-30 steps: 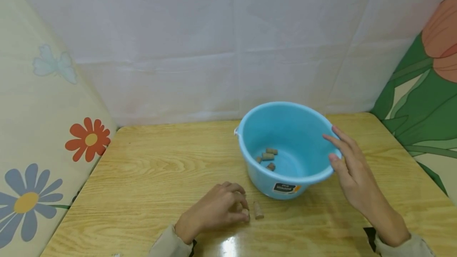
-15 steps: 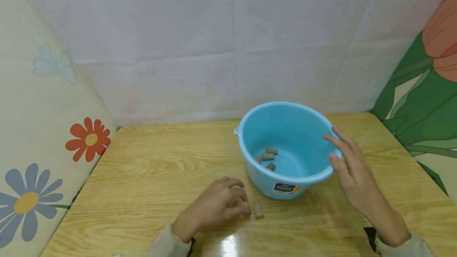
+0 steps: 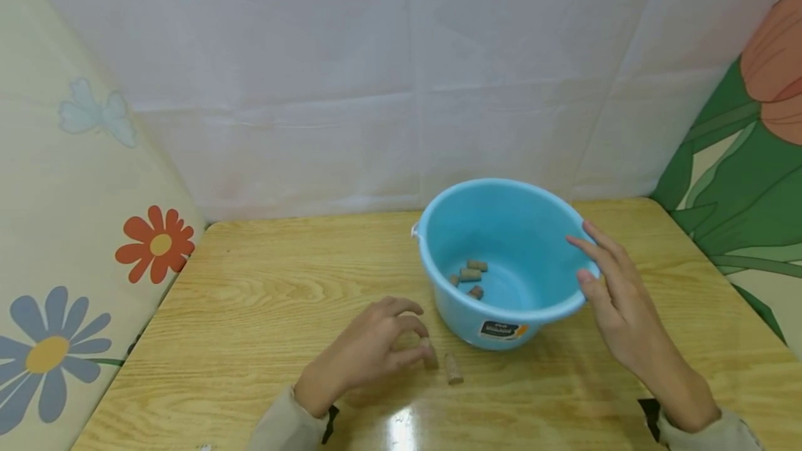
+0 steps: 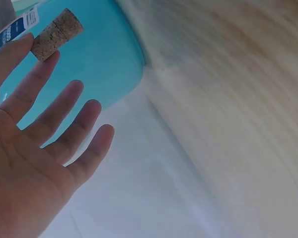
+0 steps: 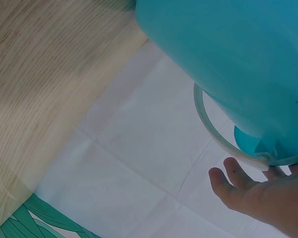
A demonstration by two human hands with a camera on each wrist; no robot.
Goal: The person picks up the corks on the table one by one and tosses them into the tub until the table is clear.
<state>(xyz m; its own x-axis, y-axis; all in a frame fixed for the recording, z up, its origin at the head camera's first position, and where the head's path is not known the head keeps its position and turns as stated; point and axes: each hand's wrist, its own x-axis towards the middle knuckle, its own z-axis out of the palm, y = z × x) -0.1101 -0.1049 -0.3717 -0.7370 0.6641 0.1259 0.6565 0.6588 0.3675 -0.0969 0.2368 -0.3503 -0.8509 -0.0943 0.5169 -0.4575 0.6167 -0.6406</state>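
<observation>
Between thumb and index finger, my left hand point(image 3: 366, 350) pinches a cork point(image 4: 57, 35) just in front of the bucket; its other fingers are spread. A second cork point(image 3: 454, 369) lies on the table close by the bucket's base. The light blue bucket point(image 3: 501, 315) stands upright, and several corks point(image 3: 470, 275) lie on its bottom. My right hand point(image 3: 629, 319) holds the bucket's right rim, with thumb and index finger at the inner side. In the right wrist view, two fingers of the right hand point(image 5: 253, 191) hang outside near the bucket's handle point(image 5: 213, 131).
The wood-grain table point(image 3: 282, 284) runs back to a white cloth point(image 3: 301, 89). Flower-printed panels point(image 3: 81, 228) flank it on both sides. A label point(image 3: 501, 330) is stuck on the bucket's front.
My left hand has shifted slightly back and left, lifting the cork a little between thumb and index finger. The right hand and bucket have stayed still.
</observation>
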